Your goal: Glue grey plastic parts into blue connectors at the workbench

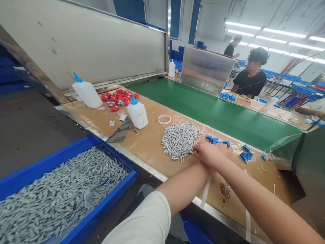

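Note:
My arms cross over the brown worktable (149, 149), the right one on top. My right hand (207, 153) is closed at the right edge of a pile of small grey plastic pieces (180, 139); whatever its curled fingers hold is hidden. Partly covered by it, my left hand (225, 150) reaches out beyond, fingers apart and close against small blue plastic parts (215, 140). More blue parts (245, 156) lie farther right.
A blue bin (68, 156) full of grey pieces stands at lower left. Two white squeeze bottles (137, 115), red rolls (120, 99) and a tape ring (164, 119) sit on the table. Behind runs a green conveyor belt (193, 100); a person (250, 81) sits across it.

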Motion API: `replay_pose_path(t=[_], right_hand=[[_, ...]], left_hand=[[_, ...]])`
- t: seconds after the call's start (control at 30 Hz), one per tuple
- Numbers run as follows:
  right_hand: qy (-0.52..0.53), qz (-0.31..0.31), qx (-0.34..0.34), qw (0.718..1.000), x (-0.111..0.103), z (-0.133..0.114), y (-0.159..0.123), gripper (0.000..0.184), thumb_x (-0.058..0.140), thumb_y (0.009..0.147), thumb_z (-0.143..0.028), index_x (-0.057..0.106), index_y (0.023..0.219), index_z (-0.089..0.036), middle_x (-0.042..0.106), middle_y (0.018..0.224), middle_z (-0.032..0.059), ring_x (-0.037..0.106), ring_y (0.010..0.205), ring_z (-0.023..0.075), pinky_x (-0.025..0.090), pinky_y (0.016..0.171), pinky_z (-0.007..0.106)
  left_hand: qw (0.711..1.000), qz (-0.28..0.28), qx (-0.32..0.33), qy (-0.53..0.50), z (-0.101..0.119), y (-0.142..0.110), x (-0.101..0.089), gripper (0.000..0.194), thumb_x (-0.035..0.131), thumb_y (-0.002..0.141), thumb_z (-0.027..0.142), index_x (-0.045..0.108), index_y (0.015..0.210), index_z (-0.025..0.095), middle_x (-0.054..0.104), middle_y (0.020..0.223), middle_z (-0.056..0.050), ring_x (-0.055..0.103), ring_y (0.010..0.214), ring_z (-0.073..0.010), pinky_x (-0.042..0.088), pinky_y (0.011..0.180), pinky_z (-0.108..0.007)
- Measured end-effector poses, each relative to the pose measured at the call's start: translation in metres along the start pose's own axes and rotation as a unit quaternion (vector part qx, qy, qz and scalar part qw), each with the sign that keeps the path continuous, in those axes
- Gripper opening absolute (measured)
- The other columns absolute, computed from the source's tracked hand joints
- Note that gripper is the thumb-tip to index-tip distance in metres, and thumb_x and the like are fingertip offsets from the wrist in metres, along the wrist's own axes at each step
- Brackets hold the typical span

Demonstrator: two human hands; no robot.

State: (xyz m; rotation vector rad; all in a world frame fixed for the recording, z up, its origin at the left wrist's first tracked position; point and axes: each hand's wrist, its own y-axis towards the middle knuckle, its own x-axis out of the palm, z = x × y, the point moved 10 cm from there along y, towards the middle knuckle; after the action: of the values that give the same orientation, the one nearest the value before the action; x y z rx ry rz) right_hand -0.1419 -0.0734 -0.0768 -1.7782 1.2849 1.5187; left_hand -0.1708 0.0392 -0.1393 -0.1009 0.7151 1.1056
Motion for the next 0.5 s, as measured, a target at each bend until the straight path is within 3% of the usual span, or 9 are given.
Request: replay_pose_path(t=[0.1, 0.2, 0.3, 0.5], right_hand=[[-0.099, -0.151, 0.035, 0.983, 0.041, -0.007, 0.021, 0.026, 0.074, 0.092, -0.048, 0.073, 0.089, -0.022, 0.074, 0.087, 0.01, 0.071, 0.088, 0.0267, 0.05, 0.077, 0.034], [-0.17, -0.234, 0.069, 0.955, 0.052, -0.002, 0.025, 0.036, 0.071, 0.093, -0.053, 0.073, 0.1, -0.018, 0.076, 0.099, 0.0132, 0.073, 0.091, 0.0283, 0.051, 0.077, 0.033], [-0.14, -0.23, 0.091, 0.959, 0.048, 0.002, 0.03, 0.038, 0.07, 0.094, -0.053, 0.074, 0.108, -0.018, 0.077, 0.105, 0.0122, 0.074, 0.094, 0.026, 0.051, 0.078, 0.03], [-0.08, -0.207, 0.105, 0.969, 0.055, 0.006, 0.039, 0.022, 0.069, 0.096, -0.036, 0.078, 0.107, -0.018, 0.079, 0.103, 0.0104, 0.073, 0.095, 0.0244, 0.048, 0.075, 0.027]], left_hand=[[0.994, -0.039, 0.023, 0.099, 0.004, 0.002, 0.006, 0.022, 0.052, 0.095, 0.008, 0.07, 0.099, 0.018, 0.067, 0.106, -0.018, 0.062, 0.112, -0.0325, 0.047, 0.093, -0.048], [0.986, -0.058, 0.051, 0.151, 0.007, 0.003, 0.009, 0.026, 0.045, 0.096, 0.008, 0.07, 0.101, 0.013, 0.067, 0.11, -0.023, 0.064, 0.112, -0.0331, 0.048, 0.091, -0.047], [0.98, -0.061, 0.066, 0.177, 0.011, 0.005, 0.009, 0.031, 0.039, 0.1, 0.011, 0.069, 0.109, 0.011, 0.066, 0.115, -0.023, 0.062, 0.114, -0.0339, 0.048, 0.092, -0.048], [0.979, -0.062, 0.071, 0.183, 0.022, 0.004, 0.0, 0.038, 0.031, 0.103, 0.016, 0.061, 0.127, 0.017, 0.062, 0.128, -0.018, 0.065, 0.113, -0.031, 0.052, 0.09, -0.044]])
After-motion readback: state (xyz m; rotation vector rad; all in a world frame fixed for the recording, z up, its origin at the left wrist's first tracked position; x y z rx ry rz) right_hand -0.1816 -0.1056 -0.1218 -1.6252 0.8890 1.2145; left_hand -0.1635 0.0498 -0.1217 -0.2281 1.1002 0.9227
